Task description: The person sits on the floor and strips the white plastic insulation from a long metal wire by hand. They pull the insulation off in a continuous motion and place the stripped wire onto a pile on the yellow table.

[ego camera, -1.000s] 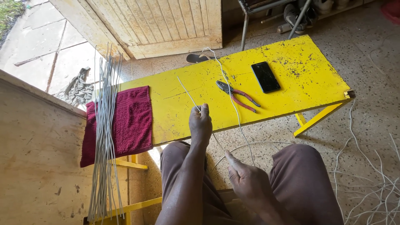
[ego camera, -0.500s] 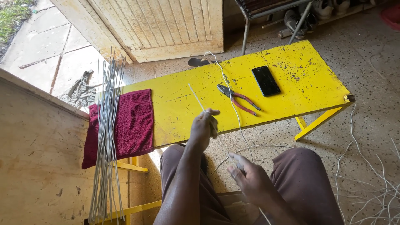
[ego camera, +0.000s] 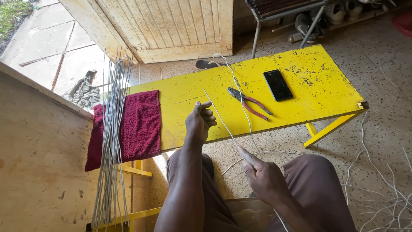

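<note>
Wire (ego camera: 221, 118): thin, pale, straight; it slants above the near edge of the yellow bench (ego camera: 309, 92), running from the bench top down to the lap.
Right hand (ego camera: 262, 176): pinches the wire's lower end between thumb and forefinger.
Left hand (ego camera: 198, 122): fingers curled loosely beside the wire's upper part; contact unclear.
Bench top: red-handled pliers (ego camera: 249, 102), dark phone (ego camera: 277, 85), maroon towel (ego camera: 131, 124).
Rods (ego camera: 112, 137): grey bundle lying across the towel.

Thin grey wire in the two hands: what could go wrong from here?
1. The thin grey wire ends free, beyond the left hand; it could whip or poke.
2. The red-handled pliers lie beside the wire; a sweep might knock them off the yellow wooden table.
3. The right hand pinches bare wire, which may slip or cut.
</note>
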